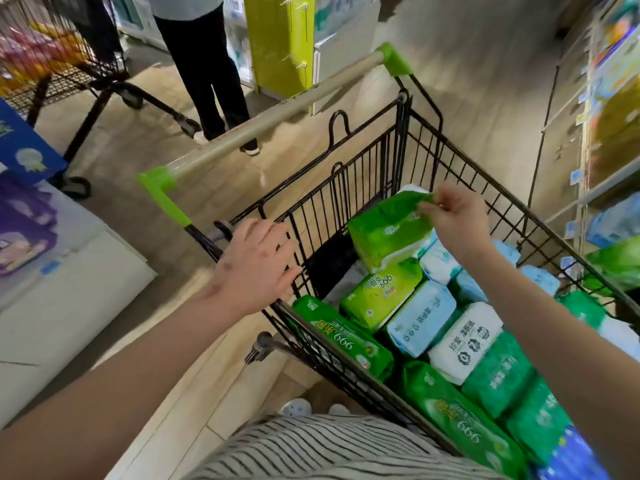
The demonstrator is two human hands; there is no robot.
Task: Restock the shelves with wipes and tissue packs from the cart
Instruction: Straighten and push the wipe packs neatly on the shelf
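Note:
A black wire cart [349,188] with a beige handle and green ends stands in front of me, filled with several green, pale blue and white tissue and wipe packs. My right hand [453,216] pinches the top edge of a bright green pack [384,233], which hangs tilted above the other packs at the cart's handle end. My left hand [256,265] rests with spread fingers on the cart's near left rim. A white pack with black print [464,341] and a long green pack [343,337] lie among the load.
Shelves [602,188] with stocked packs run along the right. A person in dark trousers [204,71] stands beyond the cart, next to a second wire cart [52,64] at the upper left. A white display with blue and purple goods [41,237] stands at my left.

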